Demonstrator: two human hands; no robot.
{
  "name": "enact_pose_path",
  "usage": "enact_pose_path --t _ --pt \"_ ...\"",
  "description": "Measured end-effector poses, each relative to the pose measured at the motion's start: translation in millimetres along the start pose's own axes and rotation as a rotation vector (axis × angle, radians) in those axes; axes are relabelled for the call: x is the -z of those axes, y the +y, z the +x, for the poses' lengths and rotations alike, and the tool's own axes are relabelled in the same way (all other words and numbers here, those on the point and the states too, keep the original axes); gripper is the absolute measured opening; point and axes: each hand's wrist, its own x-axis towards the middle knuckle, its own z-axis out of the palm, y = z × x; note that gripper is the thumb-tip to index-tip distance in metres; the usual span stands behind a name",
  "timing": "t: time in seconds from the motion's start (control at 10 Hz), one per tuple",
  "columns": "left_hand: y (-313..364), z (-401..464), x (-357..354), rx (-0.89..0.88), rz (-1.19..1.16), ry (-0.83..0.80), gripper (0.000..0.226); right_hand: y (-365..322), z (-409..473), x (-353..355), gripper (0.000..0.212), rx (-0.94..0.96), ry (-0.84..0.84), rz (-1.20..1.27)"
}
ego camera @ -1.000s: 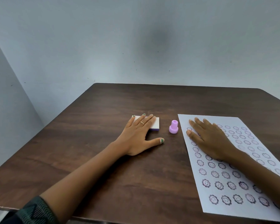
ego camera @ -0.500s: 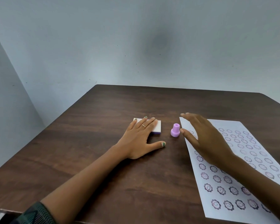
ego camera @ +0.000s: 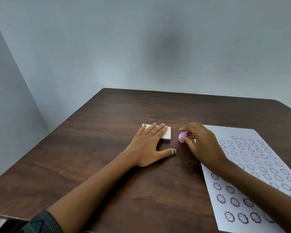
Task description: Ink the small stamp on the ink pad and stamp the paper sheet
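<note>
A small purple stamp (ego camera: 182, 136) stands on the dark wooden table (ego camera: 107, 162), between the ink pad and the paper. My right hand (ego camera: 200, 143) has its thumb and fingers closed around the stamp. The ink pad (ego camera: 166, 134) is a white case with a purple edge, its lid shut. My left hand (ego camera: 149, 145) lies flat with its fingers resting on the pad's lid. The white paper sheet (ego camera: 259, 174) lies at the right, covered with several rows of purple smiley flower prints, and my right forearm crosses it.
Grey walls stand close behind and to the left of the table. The table's near edge runs along the bottom left, its far edge just beyond the pad. The paper's lower corner reaches the table's front edge.
My right hand lifted off the paper, moved left and closed on the stamp. My left hand stayed on the ink pad.
</note>
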Motion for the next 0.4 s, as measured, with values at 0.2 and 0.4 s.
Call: enact_pose_path --t 0.2,0.4 --pt "-0.9 3.3 -0.3 0.01 -0.003 0.01 0.083 6.7 16.1 -6.9 0.011 -0.021 0.001 -0.022" --pt "1.7 6.8 1.8 -0.006 -0.001 0.023 0.082 6.2 19.9 -11.8 0.01 -0.043 0.009 -0.047"
